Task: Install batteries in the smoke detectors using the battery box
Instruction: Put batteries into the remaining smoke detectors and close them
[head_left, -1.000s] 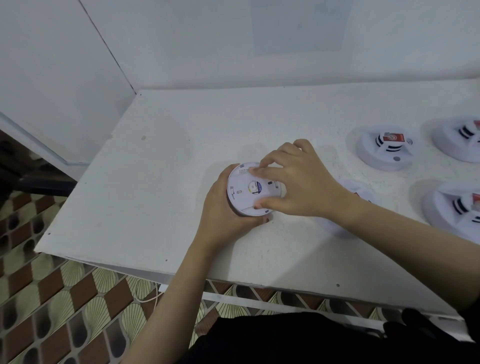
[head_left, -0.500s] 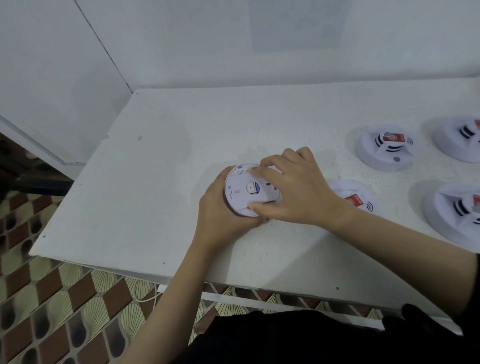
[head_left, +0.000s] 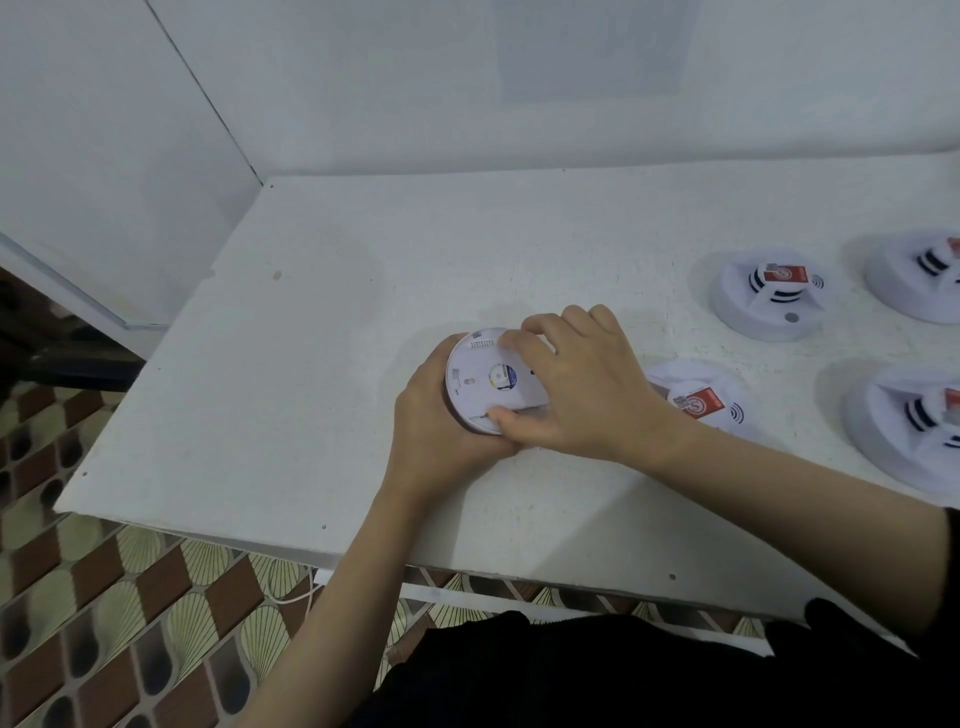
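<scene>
The held detector (head_left: 483, 382) is over the table (head_left: 363, 291), nearer its front edge, with the left hand (head_left: 436, 431) gripping its left side and the right hand (head_left: 576, 384) gripping it from the right. Just right of it, partly behind that wrist, lies the second detector (head_left: 711, 400). Further right and behind sit the third detector (head_left: 769, 291) and fourth detector (head_left: 924, 280), and far right, level with it, the fifth detector (head_left: 904, 426).

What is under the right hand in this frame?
A smoke detector, back side up, gripped from the left by the left hand. The right hand covers its right part, so any battery compartment there cannot be seen.
</scene>
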